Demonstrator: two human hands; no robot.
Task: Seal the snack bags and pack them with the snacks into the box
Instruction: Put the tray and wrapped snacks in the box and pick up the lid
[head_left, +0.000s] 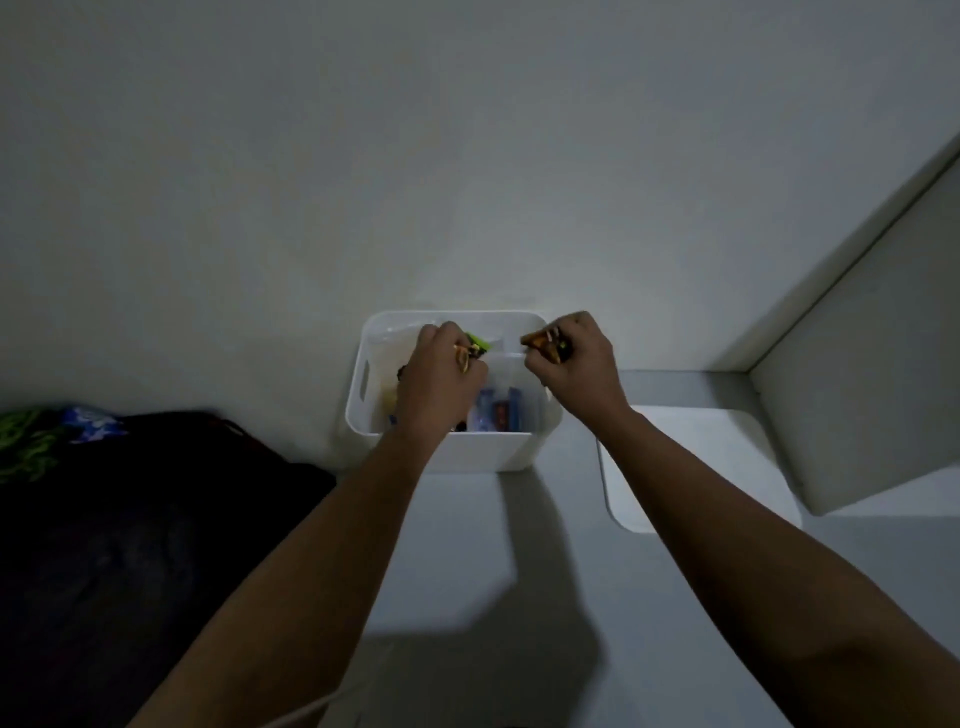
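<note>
Hands both sit right over the white box (447, 447) against the wall; left hand (441, 379) curled round small green-and-orange snacks (475, 347), right hand (576, 358) gripping an orange bunch (545, 345); drop's straight down, left one deeper inside.

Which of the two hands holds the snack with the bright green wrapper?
The left hand: a bright green packet shows at its fingertips above the white box. The right hand grips orange and dark snacks instead.

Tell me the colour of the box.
White: the box shows best in the head view.
</note>
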